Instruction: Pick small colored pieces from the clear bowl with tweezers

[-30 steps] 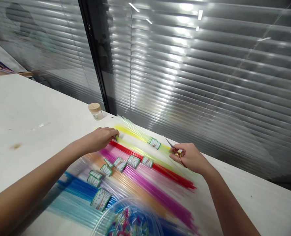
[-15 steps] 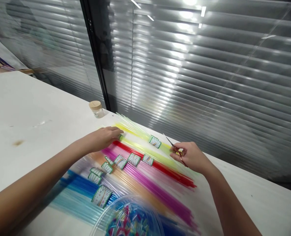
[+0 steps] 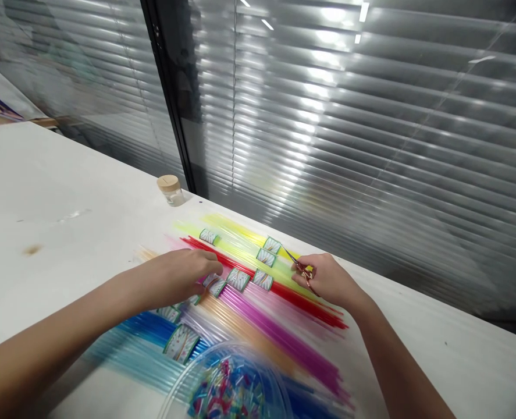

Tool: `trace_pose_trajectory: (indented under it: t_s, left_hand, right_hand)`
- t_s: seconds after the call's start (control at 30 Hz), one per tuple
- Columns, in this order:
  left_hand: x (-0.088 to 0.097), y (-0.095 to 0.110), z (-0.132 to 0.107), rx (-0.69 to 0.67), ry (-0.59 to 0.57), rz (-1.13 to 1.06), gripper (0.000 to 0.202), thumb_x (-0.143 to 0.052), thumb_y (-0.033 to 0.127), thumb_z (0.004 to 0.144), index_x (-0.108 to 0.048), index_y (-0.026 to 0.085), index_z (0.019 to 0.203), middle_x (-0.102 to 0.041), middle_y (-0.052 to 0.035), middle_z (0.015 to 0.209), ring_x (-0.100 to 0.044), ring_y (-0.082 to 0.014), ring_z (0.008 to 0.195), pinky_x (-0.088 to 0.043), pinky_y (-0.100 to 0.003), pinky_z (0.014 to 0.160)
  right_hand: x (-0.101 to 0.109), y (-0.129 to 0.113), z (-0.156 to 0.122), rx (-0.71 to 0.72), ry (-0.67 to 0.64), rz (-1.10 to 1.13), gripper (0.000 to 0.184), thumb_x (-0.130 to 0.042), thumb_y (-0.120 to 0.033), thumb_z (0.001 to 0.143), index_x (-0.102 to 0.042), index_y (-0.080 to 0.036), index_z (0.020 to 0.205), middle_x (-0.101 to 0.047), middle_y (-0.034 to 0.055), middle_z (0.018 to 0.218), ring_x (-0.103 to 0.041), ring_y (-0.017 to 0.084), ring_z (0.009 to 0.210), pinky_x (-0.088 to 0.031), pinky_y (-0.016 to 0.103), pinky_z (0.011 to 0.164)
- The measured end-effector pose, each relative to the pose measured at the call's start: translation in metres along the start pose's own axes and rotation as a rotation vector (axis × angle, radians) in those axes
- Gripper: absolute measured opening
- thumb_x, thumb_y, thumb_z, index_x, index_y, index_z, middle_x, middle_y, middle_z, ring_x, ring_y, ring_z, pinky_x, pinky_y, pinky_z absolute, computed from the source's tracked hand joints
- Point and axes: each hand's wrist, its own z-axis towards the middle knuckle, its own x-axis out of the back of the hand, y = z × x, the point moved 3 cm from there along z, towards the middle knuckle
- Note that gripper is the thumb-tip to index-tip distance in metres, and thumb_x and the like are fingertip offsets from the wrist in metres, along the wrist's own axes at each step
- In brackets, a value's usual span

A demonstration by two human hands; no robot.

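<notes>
My right hand holds a pair of scissors with reddish handles, its blades pointing up and left over the yellow-green straws. My left hand reaches over the purple straws, thumb and fingers apart beside their paper band. I cannot tell if it touches them. Around it lie banded bundles of thin plastic straws: red straws, pale yellow-green straws, yellow straws, orange straws, blue straws and light blue straws. My left hand and forearm hide some left ends.
A clear round tub of small colourful cut pieces stands at the near edge of view, over part of the bundles. A jar with a wooden lid stands at the white table's back edge, before window blinds.
My left hand has moved from the yellow-green straws toward me, over the purple ones. The pale green bundle at the back now lies in line with the others. The scissors shifted slightly left.
</notes>
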Motion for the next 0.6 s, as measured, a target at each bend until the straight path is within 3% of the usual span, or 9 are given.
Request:
trace_pose_trajectory:
  t_s: [0.1,0.23,0.43,0.6]
  left_hand:
    - [-0.001,0.006,0.005,-0.054,-0.085,-0.066,0.007,-0.059,0.023,0.081,-0.066,0.021,0.082,-0.066,-0.0063,0.085,-0.064,-0.021,0.083,-0.046,-0.028,0.072]
    - [0.004,0.012,0.006,-0.095,-0.107,-0.078,0.014,-0.052,0.016,0.082,-0.065,0.02,0.079,-0.065,-0.0061,0.088,-0.062,-0.0197,0.082,-0.044,-0.028,0.071]
    - [0.011,0.014,0.002,-0.036,-0.112,-0.089,0.016,-0.048,0.018,0.085,-0.063,0.021,0.088,-0.063,-0.0043,0.079,-0.059,-0.0185,0.073,-0.04,-0.026,0.06]
    - [0.007,0.011,0.004,-0.04,-0.131,-0.07,0.014,-0.048,0.014,0.082,-0.061,0.02,0.084,-0.061,-0.0036,0.077,-0.058,-0.0175,0.07,-0.039,-0.025,0.059]
  right_hand:
    - [-0.002,0.001,0.0,-0.005,0.001,-0.011,0.01,-0.062,-0.027,0.078,-0.07,-0.021,0.077,-0.067,0.0046,0.07,-0.059,0.019,0.065,-0.04,0.027,0.059]
    - [0.003,-0.001,-0.001,-0.018,0.008,-0.024,0.011,-0.063,-0.031,0.079,-0.069,-0.021,0.077,-0.067,0.0048,0.072,-0.059,0.019,0.065,-0.04,0.027,0.059]
    - [0.015,-0.008,-0.007,-0.029,0.049,-0.042,0.016,-0.063,-0.036,0.081,-0.069,-0.022,0.082,-0.068,0.0055,0.076,-0.06,0.02,0.067,-0.041,0.028,0.06]
    - [0.017,-0.011,-0.011,-0.009,0.032,-0.009,0.018,-0.064,-0.039,0.081,-0.071,-0.022,0.084,-0.069,0.0063,0.076,-0.061,0.02,0.067,-0.042,0.028,0.059]
